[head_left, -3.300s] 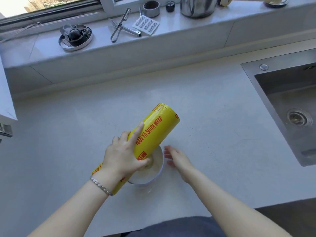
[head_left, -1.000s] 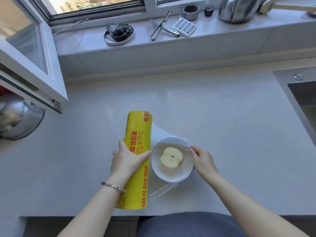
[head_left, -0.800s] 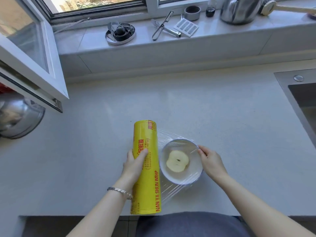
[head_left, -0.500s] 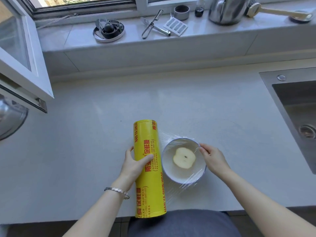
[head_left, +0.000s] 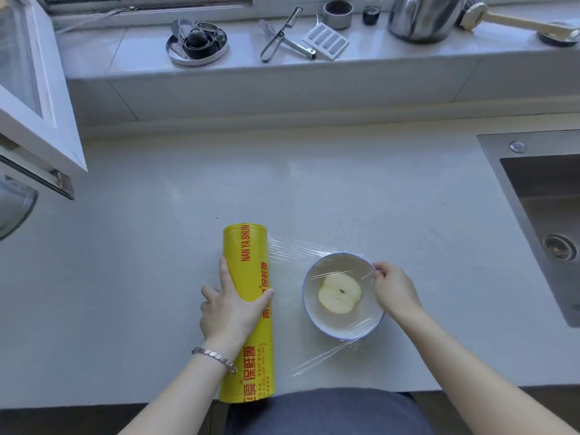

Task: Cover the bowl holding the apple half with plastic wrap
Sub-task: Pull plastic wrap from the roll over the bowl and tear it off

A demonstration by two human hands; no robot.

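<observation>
A white bowl (head_left: 314, 318) with a blue rim stands on the counter near its front edge, and an apple half (head_left: 340, 293) lies cut side up inside it. Clear plastic wrap (head_left: 288, 252) stretches from a long yellow roll (head_left: 248, 312) across the top of the bowl. The roll lies on the counter to the left of the bowl. My left hand (head_left: 229, 306) grips the roll around its middle. My right hand (head_left: 392, 290) pinches the edge of the wrap at the bowl's right rim.
A steel sink (head_left: 543, 215) is set into the counter at the right. An open window sash (head_left: 31, 98) juts in at the upper left. The sill at the back holds a round tin (head_left: 197, 42), a peeler (head_left: 282, 34), a grater (head_left: 326, 40) and a kettle (head_left: 423, 17).
The roll has moved left, away from the bowl, so more wrap is drawn out between them. My right hand stays at the bowl's right rim.
</observation>
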